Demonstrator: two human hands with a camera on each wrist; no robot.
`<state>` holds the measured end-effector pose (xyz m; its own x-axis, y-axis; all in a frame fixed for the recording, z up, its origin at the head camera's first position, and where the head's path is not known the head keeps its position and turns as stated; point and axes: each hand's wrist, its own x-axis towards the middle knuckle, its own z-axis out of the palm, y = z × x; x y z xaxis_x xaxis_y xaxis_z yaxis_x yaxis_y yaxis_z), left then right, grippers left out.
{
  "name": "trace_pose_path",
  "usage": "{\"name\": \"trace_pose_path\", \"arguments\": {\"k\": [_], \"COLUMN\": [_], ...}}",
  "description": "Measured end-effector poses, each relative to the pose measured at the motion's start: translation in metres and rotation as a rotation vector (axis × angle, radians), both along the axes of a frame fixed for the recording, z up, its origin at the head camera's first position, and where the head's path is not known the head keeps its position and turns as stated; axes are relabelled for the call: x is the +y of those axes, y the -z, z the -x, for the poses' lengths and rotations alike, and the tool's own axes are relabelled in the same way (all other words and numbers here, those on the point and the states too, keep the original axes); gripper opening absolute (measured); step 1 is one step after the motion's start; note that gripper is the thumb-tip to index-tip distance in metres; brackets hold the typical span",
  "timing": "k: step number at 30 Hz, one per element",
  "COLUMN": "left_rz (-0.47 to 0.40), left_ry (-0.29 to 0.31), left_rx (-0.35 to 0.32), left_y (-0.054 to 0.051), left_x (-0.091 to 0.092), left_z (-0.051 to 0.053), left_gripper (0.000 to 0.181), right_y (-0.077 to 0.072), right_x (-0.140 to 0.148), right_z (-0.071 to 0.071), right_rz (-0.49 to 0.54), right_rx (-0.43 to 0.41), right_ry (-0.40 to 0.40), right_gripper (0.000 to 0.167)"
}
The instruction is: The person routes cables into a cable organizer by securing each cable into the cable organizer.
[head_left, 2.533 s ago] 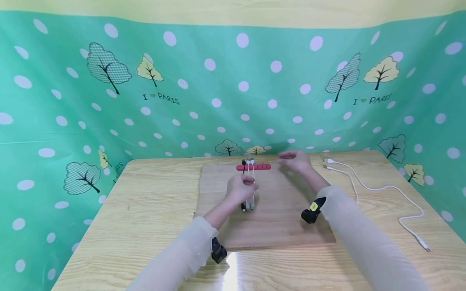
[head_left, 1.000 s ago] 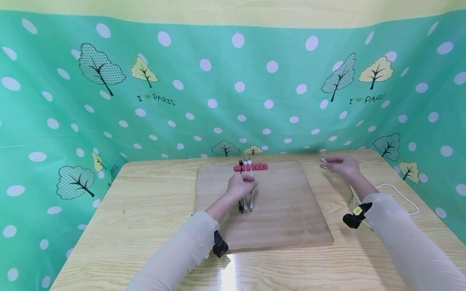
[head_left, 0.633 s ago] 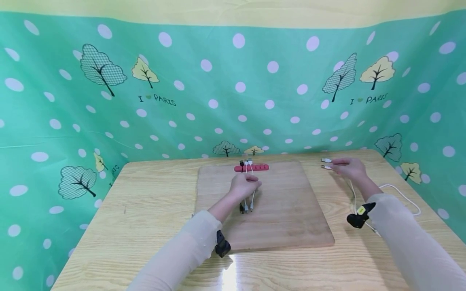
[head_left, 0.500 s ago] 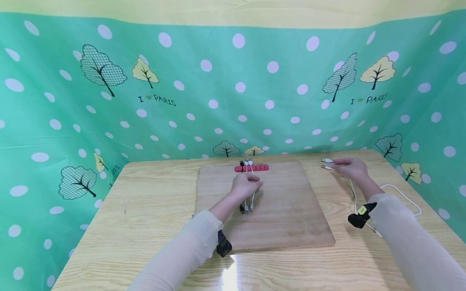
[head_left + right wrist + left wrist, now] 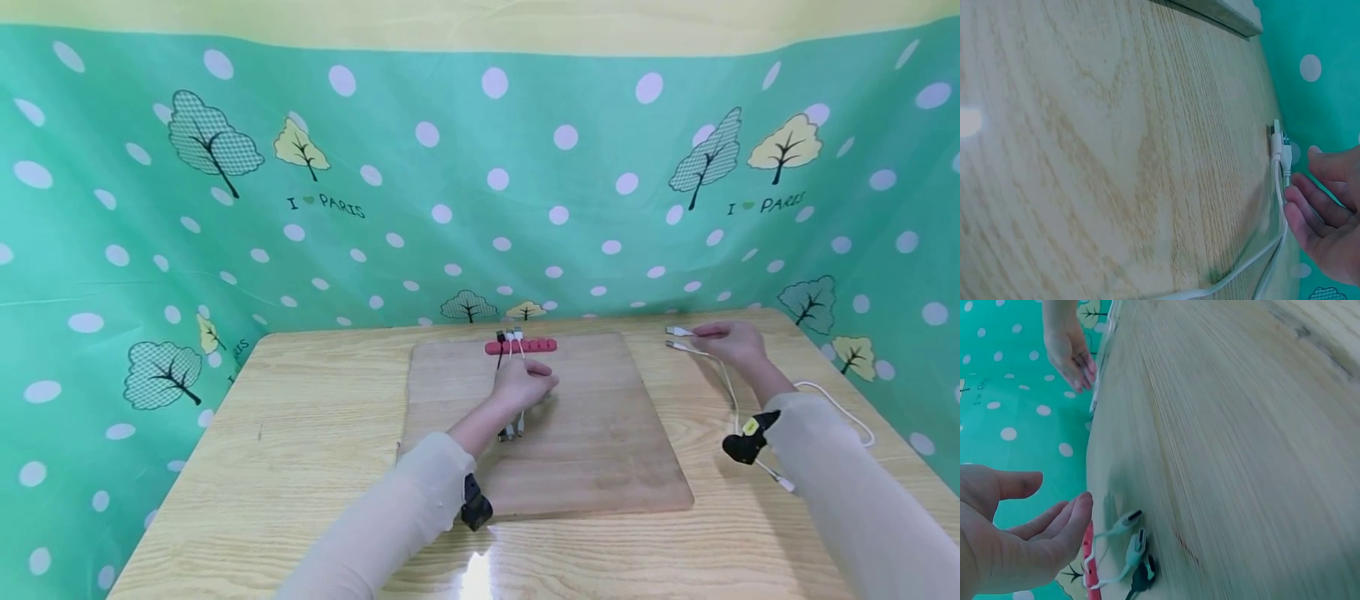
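black cable [image 5: 501, 337]: middle hidden behind left hand [image 5: 521, 386] | right hand [image 5: 1332, 240]: cut by right-wrist view's edge
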<state>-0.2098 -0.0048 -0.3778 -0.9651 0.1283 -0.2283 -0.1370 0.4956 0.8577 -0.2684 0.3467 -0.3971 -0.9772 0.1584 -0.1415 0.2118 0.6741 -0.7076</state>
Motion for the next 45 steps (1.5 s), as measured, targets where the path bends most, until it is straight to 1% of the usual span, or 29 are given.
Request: {"name": "trace_pose_path", "arguments": {"k": [3, 10, 15, 19, 23, 30, 36, 41, 45], "left_rz": [0.009, -0.020, -0.026, -0.034, -0.037, -0.031, -0.029, -0.049, -0.069], "left_ry": [0.010, 0.017, 0.018, 0.010, 0.004, -0.002, 0.006, 0.003, 0.006], "left_rx": [0.005, -0.018, -0.033, -0.048, -0.053, -0.041, -0.030, -0.047, -0.057], "left_y": [0.001, 0.002, 0.004, 0.006, 0.006, 0.003, 0.003, 0.003, 0.002], "left_x": [0.005, 0.016, 0.023, 0.030, 0.037, 0.049, 0.057, 0.061, 0.063], "left_z": [-0.001, -0.001, -0.002, -0.002, -0.004, -0.009, -0.011, -0.012, -0.012], "left_gripper": [0.024, 0.024, 0.023, 0.023, 0.022, 0.018, 0.017, 0.016, 0.017], "right_y": [0.003, 0.005, 0.007, 0.010, 0.014, 0.017, 0.016, 0.013, 0.012], "right_x": [0.000, -0.002, -0.003, -0.004, -0.006, -0.011, -0.010, -0.011, -0.010], "right_z": [0.001, 0.001, 0.004, 0.007, 0.010, 0.012, 0.007, 0.003, 0.003], "right_rz": [-0.049, -0.176, -0.254, -0.291, -0.329, -0.359, -0.366, -0.345, -0.338], "right_rx": [0.016, 0.076, 0.085, 0.089, 0.081, 0.076, 0.098, 0.103, 0.102], "right_ry": [-0.028, -0.118, -0.146, -0.157, -0.156, -0.150, -0.158, -0.175, -0.198], "right_gripper": [0.043, 0.039, 0.035, 0.031, 0.027, 0.023, 0.031, 0.036, 0.039]}}
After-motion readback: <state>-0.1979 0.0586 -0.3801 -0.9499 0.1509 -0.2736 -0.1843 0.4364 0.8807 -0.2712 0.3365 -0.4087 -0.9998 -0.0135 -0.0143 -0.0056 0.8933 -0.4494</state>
